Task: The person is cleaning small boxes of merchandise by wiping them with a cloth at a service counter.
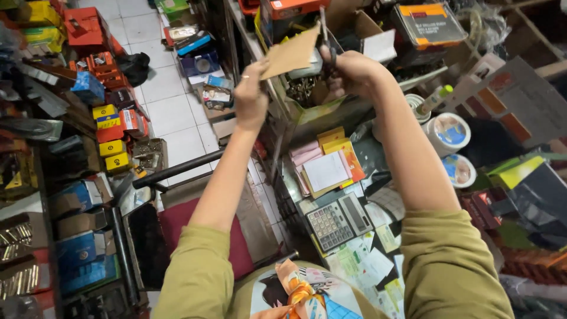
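My left hand (250, 97) is raised and pinches the lower left edge of a flat brown cardboard piece (292, 54). My right hand (348, 74) grips a pair of scissors (326, 36) whose blades point upward and meet the right edge of the cardboard. Both arms wear olive sleeves pushed up above the elbows. The scissor handles are mostly hidden inside my fingers.
Below my arms lies a grey calculator (338, 220), a stack of pink, yellow and white paper pads (326, 167) and loose slips. Rolls of tape (449, 131) sit at the right. A red-seated chair (177, 221) stands on the left, and stacked boxes (109, 127) line the tiled floor.
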